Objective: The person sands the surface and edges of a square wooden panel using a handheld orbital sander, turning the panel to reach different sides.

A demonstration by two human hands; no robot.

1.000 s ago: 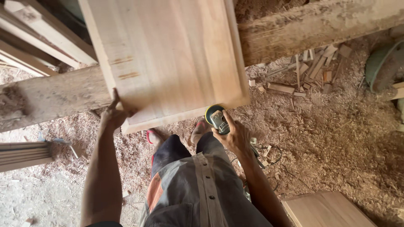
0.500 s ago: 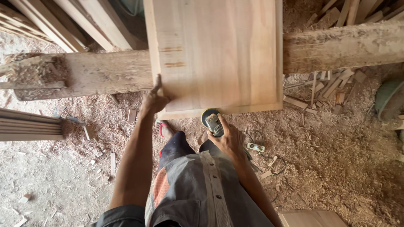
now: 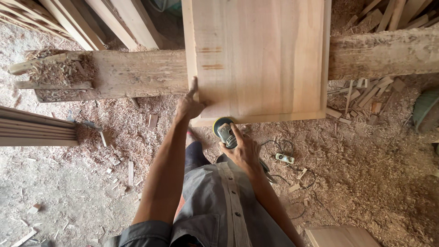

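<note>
A wide pale wooden panel [image 3: 260, 55] lies across a rough timber beam [image 3: 137, 73]. My left hand [image 3: 190, 107] rests on the panel's near left corner, fingers spread along its edge. My right hand [image 3: 242, 148] grips a small round sander [image 3: 224, 130] with a yellow-green rim, held just below the panel's near edge. The sander's cord [image 3: 274, 151] trails onto the floor at the right.
Sawdust and wood shavings cover the floor [image 3: 366, 183]. Planks [image 3: 114, 18] lean at the upper left, a stack of slats [image 3: 32, 130] lies at the left, offcuts [image 3: 366, 96] at the right. Another board [image 3: 338, 235] sits at the bottom right.
The view has shifted so the panel sits more to the right. My left hand stays on the panel's corner, and my right hand keeps the sander near the front edge.
</note>
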